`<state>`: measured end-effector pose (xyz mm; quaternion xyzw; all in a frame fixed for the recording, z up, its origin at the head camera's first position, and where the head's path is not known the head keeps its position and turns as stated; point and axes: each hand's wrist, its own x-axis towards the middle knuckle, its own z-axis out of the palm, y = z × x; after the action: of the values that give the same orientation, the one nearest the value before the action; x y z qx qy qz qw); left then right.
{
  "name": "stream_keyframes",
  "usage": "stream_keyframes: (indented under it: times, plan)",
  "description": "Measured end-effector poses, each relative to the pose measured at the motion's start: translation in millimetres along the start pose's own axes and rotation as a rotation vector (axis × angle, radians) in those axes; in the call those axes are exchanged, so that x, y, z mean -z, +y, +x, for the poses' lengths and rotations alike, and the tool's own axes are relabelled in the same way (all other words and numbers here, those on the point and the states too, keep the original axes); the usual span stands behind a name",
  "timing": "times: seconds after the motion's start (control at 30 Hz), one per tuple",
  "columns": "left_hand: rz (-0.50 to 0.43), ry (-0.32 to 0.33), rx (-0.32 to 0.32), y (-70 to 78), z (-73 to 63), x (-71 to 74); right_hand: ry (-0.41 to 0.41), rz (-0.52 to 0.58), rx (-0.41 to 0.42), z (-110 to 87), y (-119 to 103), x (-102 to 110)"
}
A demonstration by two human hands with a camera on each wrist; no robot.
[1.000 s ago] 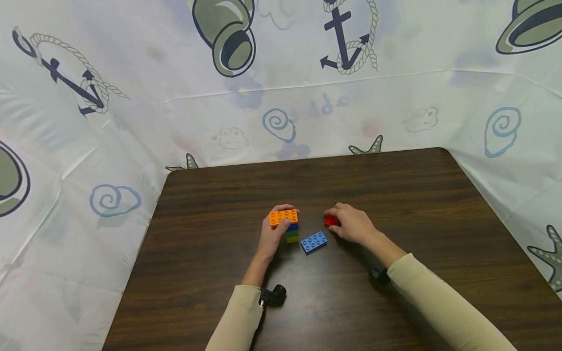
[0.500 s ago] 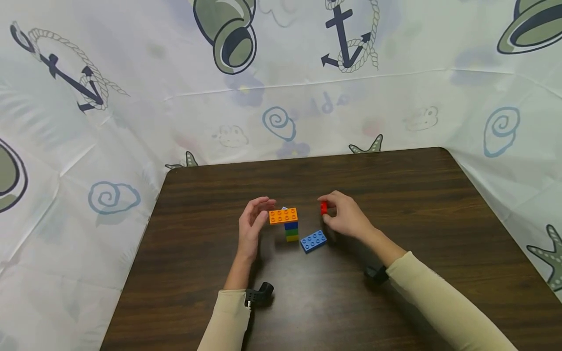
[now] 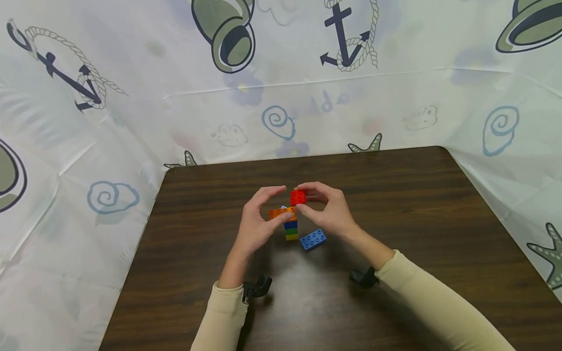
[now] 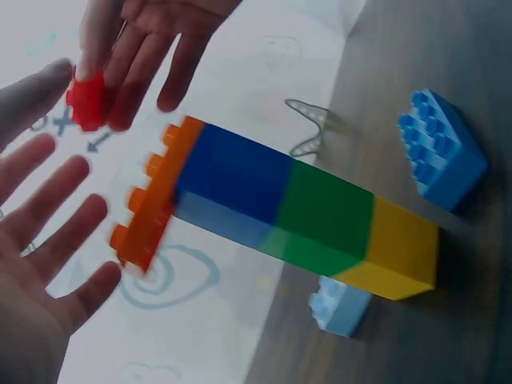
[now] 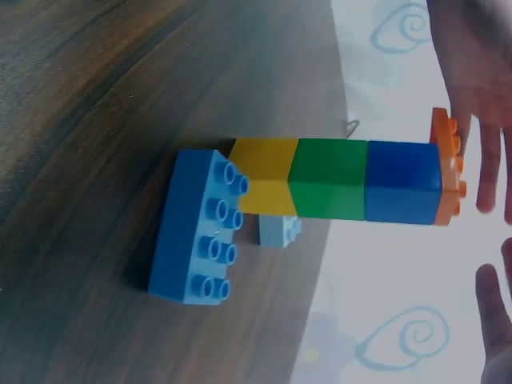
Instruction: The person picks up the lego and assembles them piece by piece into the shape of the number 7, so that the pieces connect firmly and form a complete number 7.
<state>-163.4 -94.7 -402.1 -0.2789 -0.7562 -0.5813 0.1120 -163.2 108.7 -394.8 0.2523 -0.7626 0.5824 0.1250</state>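
Between thumb and fingers, my right hand (image 3: 331,209) pinches a red toy building brick (image 3: 297,197), held up just above and behind the right end of a small tower. The tower stands upright: a yellow brick (image 4: 404,252) at the bottom, then green (image 4: 328,216), dark blue (image 4: 236,180), and a flat orange brick (image 5: 442,172) across the top, jutting out to the left. My left hand (image 3: 255,222) is beside the top with fingers spread and extended; its thumb overlaps the orange brick in the head view, and no brick is in its grasp.
A blue eight-stud brick (image 3: 313,239) lies on the dark wooden table (image 3: 197,253), right of the tower's base. Behind the tower sits a smaller light blue brick (image 5: 276,231), mostly hidden in the head view. A patterned white sheet (image 3: 145,126) hangs beyond the table.
My right hand has picked up the red brick and carried it left to the tower's top. My left hand let go of the tower, drew left, then came back close to the orange brick.
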Motion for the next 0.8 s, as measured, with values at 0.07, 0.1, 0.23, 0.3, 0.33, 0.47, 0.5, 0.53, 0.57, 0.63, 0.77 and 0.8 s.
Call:
stream_keyframes:
  times: [0.07,0.1,0.23,0.3,0.33,0.47,0.5,0.53,0.57,0.63,0.77,0.8]
  plan:
    - [-0.009,-0.025,-0.009,3.6,1.2,0.4,-0.031,0.020,0.030,0.8,-2.6,-1.8]
    - [-0.015,-0.031,-0.010,4.9,1.5,0.8,-0.047,0.030,0.043,0.8,-3.9,-2.6]
    - [-0.021,-0.021,-0.003,7.6,0.6,3.6,-0.099,0.062,0.071,-0.1,-9.0,-5.5]
    - [-0.030,-0.020,0.010,6.6,-0.6,4.9,-0.120,0.066,0.070,-0.5,-9.8,-6.5]
    - [-0.039,-0.024,0.012,5.1,-1.1,5.5,-0.128,0.064,0.070,-0.7,-9.1,-7.0]
    - [-0.093,-0.020,0.039,-7.2,-4.9,9.0,-0.154,0.064,0.063,-3.9,11.9,-7.4]
    - [-0.111,-0.006,0.049,-13.2,-6.6,10.7,-0.157,0.062,0.057,-5.0,19.3,-6.9]
    - [-0.132,0.016,0.062,-19.6,-8.7,13.0,-0.160,0.057,0.049,-6.3,26.8,-6.0]
    - [-0.156,0.045,0.081,-25.8,-11.3,15.9,-0.163,0.051,0.037,-7.8,34.7,-4.7]
    - [-0.241,0.104,0.120,-37.6,-17.1,23.3,-0.172,0.019,0.012,-10.8,45.6,-0.3]
    - [-0.413,0.174,0.216,-54.3,-29.7,38.1,-0.256,-0.136,-0.059,-18.9,64.6,10.1]
    - [-0.447,0.173,0.242,-57.2,-32.6,40.9,-0.299,-0.193,-0.077,-21.4,68.5,12.5]
